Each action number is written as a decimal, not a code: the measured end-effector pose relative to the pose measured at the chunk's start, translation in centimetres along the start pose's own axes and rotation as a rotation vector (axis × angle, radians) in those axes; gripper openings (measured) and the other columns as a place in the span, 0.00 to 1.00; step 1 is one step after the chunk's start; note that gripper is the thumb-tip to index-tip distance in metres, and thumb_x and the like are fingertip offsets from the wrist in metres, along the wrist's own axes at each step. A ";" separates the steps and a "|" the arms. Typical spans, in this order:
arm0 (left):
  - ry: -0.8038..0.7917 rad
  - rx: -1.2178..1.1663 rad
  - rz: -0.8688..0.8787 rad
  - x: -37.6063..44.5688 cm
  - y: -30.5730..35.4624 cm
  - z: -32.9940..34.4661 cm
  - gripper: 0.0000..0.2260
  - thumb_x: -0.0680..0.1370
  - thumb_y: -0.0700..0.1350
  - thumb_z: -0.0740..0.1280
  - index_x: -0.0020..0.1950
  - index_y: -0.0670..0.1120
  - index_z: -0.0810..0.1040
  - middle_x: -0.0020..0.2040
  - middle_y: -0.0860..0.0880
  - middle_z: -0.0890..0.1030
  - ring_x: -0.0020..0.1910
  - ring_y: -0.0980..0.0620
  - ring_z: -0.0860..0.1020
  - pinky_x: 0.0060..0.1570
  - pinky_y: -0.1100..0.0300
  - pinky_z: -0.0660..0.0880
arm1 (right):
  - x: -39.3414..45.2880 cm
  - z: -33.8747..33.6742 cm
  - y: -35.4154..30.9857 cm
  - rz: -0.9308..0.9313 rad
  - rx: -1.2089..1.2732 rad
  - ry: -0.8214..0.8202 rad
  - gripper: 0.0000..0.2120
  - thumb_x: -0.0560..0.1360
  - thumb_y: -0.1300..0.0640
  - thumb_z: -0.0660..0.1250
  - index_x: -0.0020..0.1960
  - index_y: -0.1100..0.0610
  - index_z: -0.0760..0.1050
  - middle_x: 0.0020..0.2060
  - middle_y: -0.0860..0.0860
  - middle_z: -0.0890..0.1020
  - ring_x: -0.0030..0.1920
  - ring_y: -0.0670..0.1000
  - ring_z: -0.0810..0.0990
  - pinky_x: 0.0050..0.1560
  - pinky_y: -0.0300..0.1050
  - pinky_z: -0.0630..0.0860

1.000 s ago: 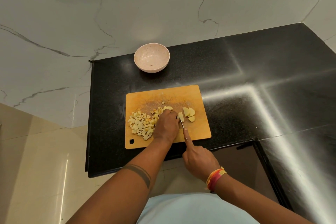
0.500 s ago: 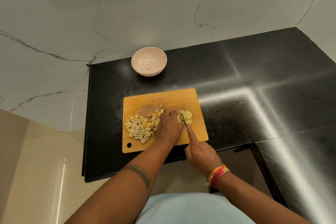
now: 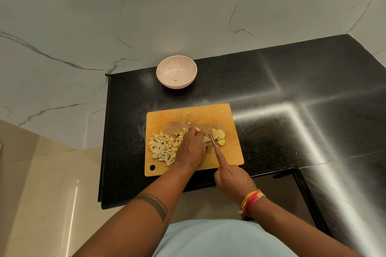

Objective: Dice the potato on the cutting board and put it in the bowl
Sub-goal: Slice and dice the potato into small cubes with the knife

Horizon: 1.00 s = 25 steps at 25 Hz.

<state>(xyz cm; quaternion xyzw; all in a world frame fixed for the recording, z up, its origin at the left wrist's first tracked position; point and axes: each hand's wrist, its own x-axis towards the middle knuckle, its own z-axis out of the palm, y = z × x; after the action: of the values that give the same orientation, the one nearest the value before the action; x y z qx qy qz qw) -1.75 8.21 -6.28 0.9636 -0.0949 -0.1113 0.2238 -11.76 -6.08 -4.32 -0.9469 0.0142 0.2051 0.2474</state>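
My left hand point(image 3: 193, 148) pins a potato slice point(image 3: 206, 139), right hand point(image 3: 230, 177) grips the knife point(image 3: 212, 142); diced pile point(image 3: 165, 149) sits left, few slices point(image 3: 219, 134) remain, bowl point(image 3: 176, 72) still unfilled.

Light blue shirt point(image 3: 219, 240); dark forearm band tattoo point(image 3: 156, 205); orange-pink wrist threads point(image 3: 250, 201)

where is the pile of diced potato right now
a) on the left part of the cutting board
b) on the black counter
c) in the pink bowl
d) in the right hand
a: the pale yellow diced potato cubes lie on the left part of the orange wooden cutting board, while the round pink bowl holds no dice.
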 end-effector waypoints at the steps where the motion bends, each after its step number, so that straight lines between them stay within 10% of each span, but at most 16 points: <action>1: 0.003 -0.007 -0.004 0.1 0.0 0.0 0.17 0.82 0.45 0.66 0.70 0.45 0.74 0.64 0.46 0.70 0.65 0.46 0.70 0.64 0.52 0.72 | -0.1 0.2 -0.1 -0.013 0.003 0.003 0.42 0.80 0.55 0.57 0.81 0.43 0.30 0.30 0.50 0.75 0.28 0.52 0.74 0.30 0.50 0.70; 25: 0.034 0.002 0.031 1.7 0.1 -0.2 0.13 0.82 0.44 0.62 0.63 0.44 0.79 0.60 0.46 0.74 0.62 0.47 0.72 0.59 0.58 0.72 | 1.4 1.3 -1.0 -0.011 -0.146 0.024 0.40 0.81 0.53 0.55 0.81 0.49 0.30 0.34 0.51 0.76 0.30 0.53 0.75 0.32 0.48 0.72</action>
<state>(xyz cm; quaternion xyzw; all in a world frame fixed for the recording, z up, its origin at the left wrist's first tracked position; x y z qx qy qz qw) -0.04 7.78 -6.38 0.9640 -0.1063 -0.0911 0.2262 -10.85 -4.50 -5.47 -0.9648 -0.0031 0.1926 0.1789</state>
